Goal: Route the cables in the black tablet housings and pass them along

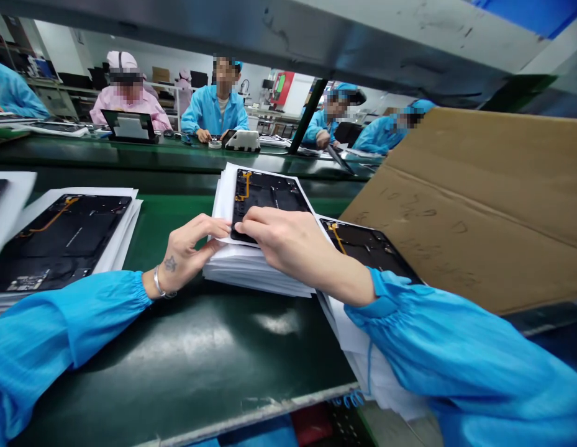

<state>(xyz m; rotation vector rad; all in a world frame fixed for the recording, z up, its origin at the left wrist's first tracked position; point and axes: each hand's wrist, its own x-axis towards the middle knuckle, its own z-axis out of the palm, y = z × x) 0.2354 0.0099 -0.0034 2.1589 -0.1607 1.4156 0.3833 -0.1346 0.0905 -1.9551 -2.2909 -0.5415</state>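
Note:
A black tablet back housing [279, 189] with an orange flex cable along its left side lies on a stack of white paper sheets [258, 270] in the middle of the bench. My left hand [191, 247] pinches the edge of the paper at the stack's near left corner, thumb below and fingers on top. Reaching over from the right, my right hand [300, 245] has thumb and curled fingers closed at the near left corner of the housing, covering its near part. The fingertips of both hands nearly meet there.
More black housings on white paper stand in piles at the left [78, 239] and right [369, 242]. A large cardboard box flap [484, 205] leans at the right. A metal shelf [269, 37] crosses overhead. Several co-workers sit beyond the green bench [186, 347].

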